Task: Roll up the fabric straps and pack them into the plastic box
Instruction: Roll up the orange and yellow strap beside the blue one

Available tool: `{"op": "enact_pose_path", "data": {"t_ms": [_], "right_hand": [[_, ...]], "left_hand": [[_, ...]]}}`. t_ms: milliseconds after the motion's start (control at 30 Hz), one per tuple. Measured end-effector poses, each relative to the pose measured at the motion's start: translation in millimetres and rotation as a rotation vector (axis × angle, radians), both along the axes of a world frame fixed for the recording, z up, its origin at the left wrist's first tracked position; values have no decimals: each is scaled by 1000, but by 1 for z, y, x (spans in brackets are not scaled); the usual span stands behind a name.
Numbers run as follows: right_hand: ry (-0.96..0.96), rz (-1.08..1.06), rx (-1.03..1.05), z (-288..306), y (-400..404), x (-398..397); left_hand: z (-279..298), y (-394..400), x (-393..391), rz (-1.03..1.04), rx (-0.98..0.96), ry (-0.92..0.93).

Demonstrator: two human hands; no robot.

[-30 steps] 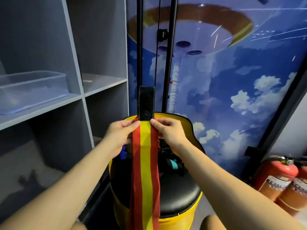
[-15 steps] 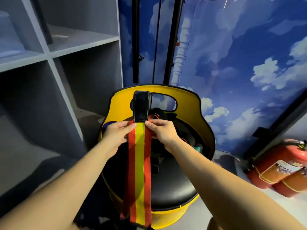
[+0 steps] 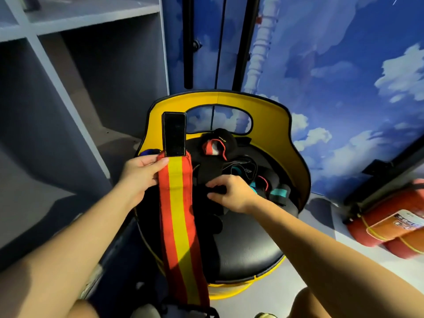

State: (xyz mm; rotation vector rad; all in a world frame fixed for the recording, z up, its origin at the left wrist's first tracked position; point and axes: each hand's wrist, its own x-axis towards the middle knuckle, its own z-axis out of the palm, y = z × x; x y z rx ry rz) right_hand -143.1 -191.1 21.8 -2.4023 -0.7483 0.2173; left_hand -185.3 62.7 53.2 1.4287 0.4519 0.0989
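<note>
Item 1. Red-and-yellow strap (image 3: pixel 179 203): held near its top end by the left hand (image 3: pixel 140 175), thumb pinched across the red edge just below the black fastening tab (image 3: pixel 173 134), which stands upright above the grip. The strap is unrolled; it hangs down over the front of the seat and out of the bottom of the view.

Item 2. Right hand (image 3: pixel 231 193): a second ago it pinched the strap's top edge opposite the left hand; it has now been taken off the strap and lowered onto the pile of dark straps (image 3: pixel 238 166) heaped at the back of the seat. Its fingers are curled onto a black piece of that pile; whether the piece is truly gripped cannot be told.

Item 3. Round stool (image 3: pixel 252 244): black padded seat, yellow backrest; the remaining straps, black with teal and red trim, are lying loose on it, none rolled.

Item 4. Plastic box: not in view now; it was seen a second ago on a shelf to the left, before the view was tilted downward.

Item 5. Fire extinguishers (image 3: pixel 390 221): lying at the right on the floor.

Assessment: with only one hand left on the strap, rolling is judged not yet begun; nothing is packed.
</note>
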Motion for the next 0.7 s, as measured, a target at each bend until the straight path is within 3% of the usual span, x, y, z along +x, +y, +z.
{"op": "enact_pose_path", "data": {"t_ms": [200,333,567,700], "right_hand": [[-186,178,-451,-21,-2,-24],[-239,186,-603,-34,-1,-33],[-192,172,-667,-40,4,-39],[-282,211,-635,-41,10,-42]], "left_hand": [[-5,-8,-5,29,-34,18],[-8,-12,-5,23,-57,30],[-5,-17,-1,23,-77,34],[-6,-14,0,26,-75,32]]}}
